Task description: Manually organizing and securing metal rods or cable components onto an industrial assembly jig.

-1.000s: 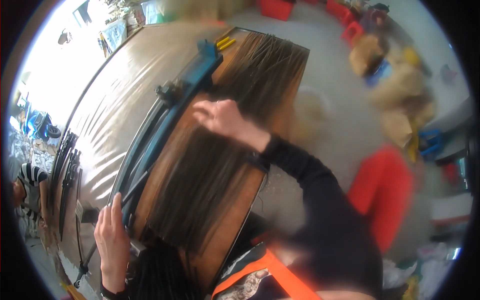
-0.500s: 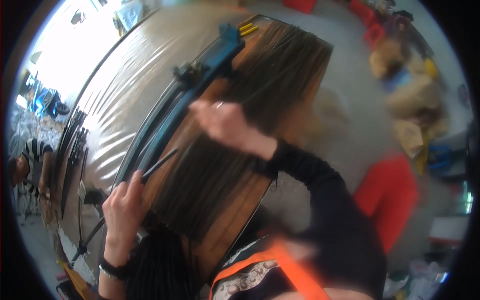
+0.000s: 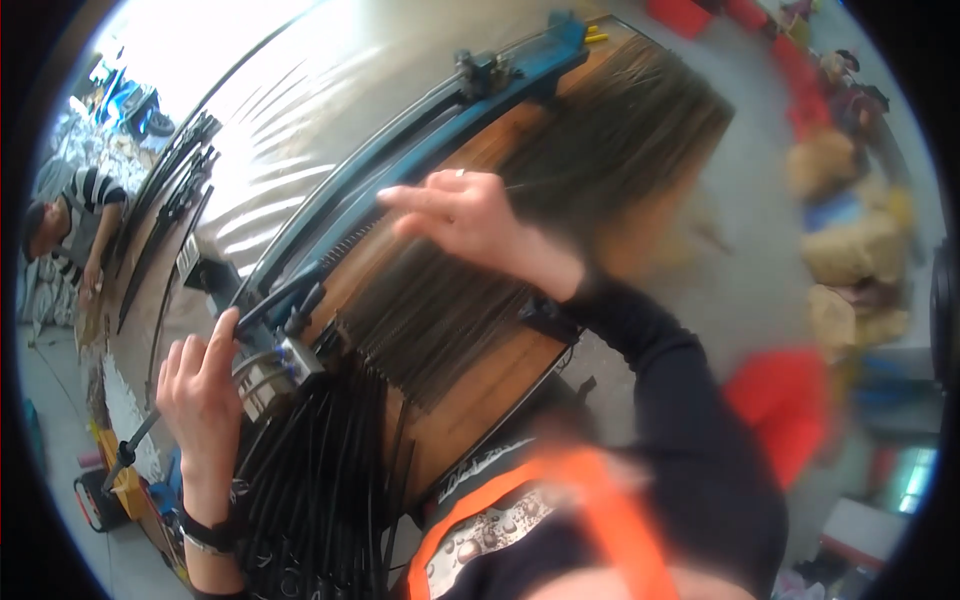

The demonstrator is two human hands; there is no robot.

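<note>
My left hand (image 3: pixel 200 385) is closed around a long dark rod (image 3: pixel 143 432) with a knob near its lower end. Above the fingers, black tube-like parts and a metal fixture (image 3: pixel 300 365) sit at the near end of a blue bench machine (image 3: pixel 400 165). My right hand (image 3: pixel 460 215) hovers over the machine's right side, index finger stretched out, the other fingers partly bent. A thin coil spring (image 3: pixel 345 245) runs along the blue rail toward these fingertips. Whether they touch it I cannot tell.
Many thin dark rods (image 3: pixel 590 150) lie on the wooden table (image 3: pixel 430 455), with a bundle of black tubes (image 3: pixel 310 490) nearer me. Dark parts (image 3: pixel 170 190) rest on plastic sheeting at left, where another person (image 3: pixel 90 215) works. Brown sacks (image 3: pixel 850 250) stand at right.
The view has swung, moving the machine right and upward. My left hand has drawn the rod back toward the lower left. The spring now shows, and my right index finger has stretched out.
</note>
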